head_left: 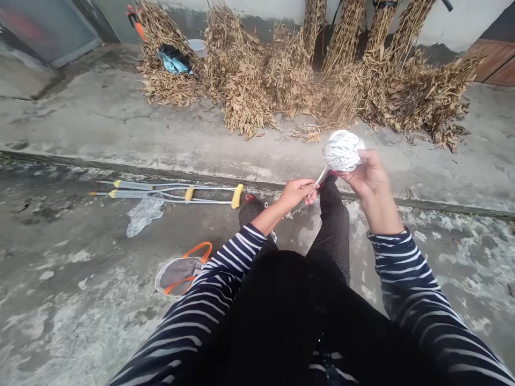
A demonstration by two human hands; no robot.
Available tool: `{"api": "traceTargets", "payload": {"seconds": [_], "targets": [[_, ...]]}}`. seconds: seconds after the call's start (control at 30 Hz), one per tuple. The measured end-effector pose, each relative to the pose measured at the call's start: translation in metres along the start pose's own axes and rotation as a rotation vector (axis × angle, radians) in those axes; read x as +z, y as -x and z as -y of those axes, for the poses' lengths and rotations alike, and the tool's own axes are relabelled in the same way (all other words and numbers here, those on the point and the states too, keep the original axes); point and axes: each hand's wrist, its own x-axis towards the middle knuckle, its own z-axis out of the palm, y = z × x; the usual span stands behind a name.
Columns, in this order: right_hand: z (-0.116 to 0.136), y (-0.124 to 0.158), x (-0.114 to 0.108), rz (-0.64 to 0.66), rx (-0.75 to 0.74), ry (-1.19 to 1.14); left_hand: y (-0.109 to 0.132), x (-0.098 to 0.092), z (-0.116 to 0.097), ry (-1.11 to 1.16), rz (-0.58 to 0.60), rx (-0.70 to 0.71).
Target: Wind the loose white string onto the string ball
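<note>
In my right hand (370, 179) is a ball of white cord (341, 150), gripped at its lower right side with the fingers partly behind it. A short strand (322, 174) runs down from the ball to my left hand (300, 193), which pinches it between thumb and fingers. Both hands are in front of my body, above my legs, the right one a little higher and farther out. A pale bit of cord shows near my left foot, but I cannot tell whether it joins the strand.
Bundles of dried plants (249, 80) lean along the wall on a raised concrete ledge (181, 139). Crutches (177, 194) lie on the ground at left beside a clear plastic bag (145, 214). A bag with orange handles (181, 273) sits near my left arm.
</note>
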Motion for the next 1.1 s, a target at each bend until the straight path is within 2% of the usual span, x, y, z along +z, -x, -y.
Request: {"api": "traceTargets", "payload": {"seconds": [0.2,0.33,0.43,0.53,0.67,0.77,0.87,0.97,1.03,1.1], "targets": [[0.003,-0.024,-0.027,-0.115,-0.041,0.129,0.034,-0.034,0.013,-0.070,0.059,-0.116],[0.008,-0.041,-0.062,-0.234,-0.198,0.268,0.047,-0.064,0.012,-0.197,0.123,-0.213],[0.005,-0.045,-0.086,-0.290,-0.423,0.579,0.046,-0.076,-0.009,-0.237,0.153,-0.203],[-0.012,-0.038,-0.094,-0.195,-0.506,0.905,0.037,-0.075,-0.044,-0.274,0.200,-0.121],[-0.045,-0.018,-0.087,-0.033,-0.310,1.056,0.016,-0.063,-0.088,-0.362,0.195,-0.032],[-0.060,-0.001,-0.078,0.142,-0.080,1.050,-0.006,-0.060,-0.098,-0.415,0.133,0.020],[-0.063,0.020,-0.066,0.381,0.124,0.955,-0.029,-0.065,-0.087,-0.468,0.021,0.023],[-0.059,0.041,-0.052,0.558,0.345,0.607,-0.043,-0.071,-0.063,-0.482,0.003,-0.061],[-0.057,0.050,-0.044,0.523,0.372,0.331,-0.045,-0.071,-0.043,-0.427,0.035,-0.106],[-0.053,0.054,-0.038,0.409,0.317,0.195,-0.041,-0.068,-0.022,-0.346,0.073,-0.136]]}}
